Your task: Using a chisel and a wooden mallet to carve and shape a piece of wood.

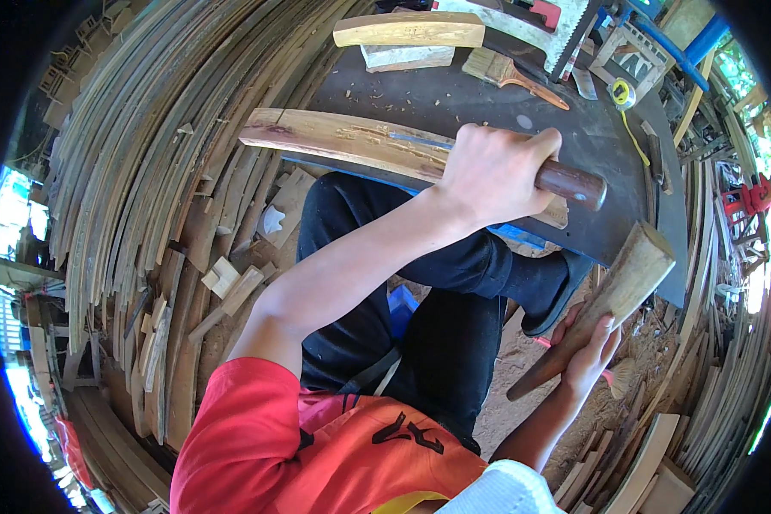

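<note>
My left hand [497, 176] is wrapped round a chisel, whose dark wooden handle [572, 184] sticks out to the right. Its narrow metal blade [415, 140] points left and lies low along a long, slightly curved piece of wood [334, 140]. Chipped cuts show on the wood's upper face near the blade. Lower right, my right hand [587, 360] grips a worn wooden mallet [621, 283] by its tapering handle. The mallet's thick end is raised toward the chisel handle, apart from it. My left fist hides the middle of the chisel and part of the wood.
On the dark tabletop [351, 94] lie a flat brush [510, 75], a handsaw [565, 38], a tape measure [623, 94] and another shaped wood piece [409, 30] on a pale block [407, 57]. Long wooden strips [163, 128] are stacked at left. My bent leg [454, 257] is under the table edge.
</note>
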Tool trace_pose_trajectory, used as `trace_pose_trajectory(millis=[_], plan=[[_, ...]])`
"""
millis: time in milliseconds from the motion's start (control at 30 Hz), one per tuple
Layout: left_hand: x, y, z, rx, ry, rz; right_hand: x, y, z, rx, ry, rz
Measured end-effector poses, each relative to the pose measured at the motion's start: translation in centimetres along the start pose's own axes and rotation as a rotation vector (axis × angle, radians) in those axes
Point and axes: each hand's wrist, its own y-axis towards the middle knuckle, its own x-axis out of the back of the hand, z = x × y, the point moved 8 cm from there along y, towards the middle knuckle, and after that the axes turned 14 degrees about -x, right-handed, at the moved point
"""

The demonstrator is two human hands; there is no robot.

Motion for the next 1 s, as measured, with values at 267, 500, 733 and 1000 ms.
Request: trace_pose_trajectory(millis=[267, 500, 733, 1000], plan=[[0.1, -0.4, -0.3, -0.017, -0.037, 0.017, 1.0, 0.0, 1.0, 0.020, 0.007, -0.016], [-0.4, -1.0, -0.1, -0.024, -0.066, 0.009, 0.7, 0.1, 1.2, 0.041, -0.009, -0.004], [-0.8, -1.0, 0.3, 0.026, -0.074, 0.014, 2.2, 0.0, 3.5, 0.148, 0.197, -0.262], [-1.5, -1.9, 1.0, 0.063, 0.007, 0.088, 0.9, 0.6, 3.4, 0.002, 0.014, -0.238]])
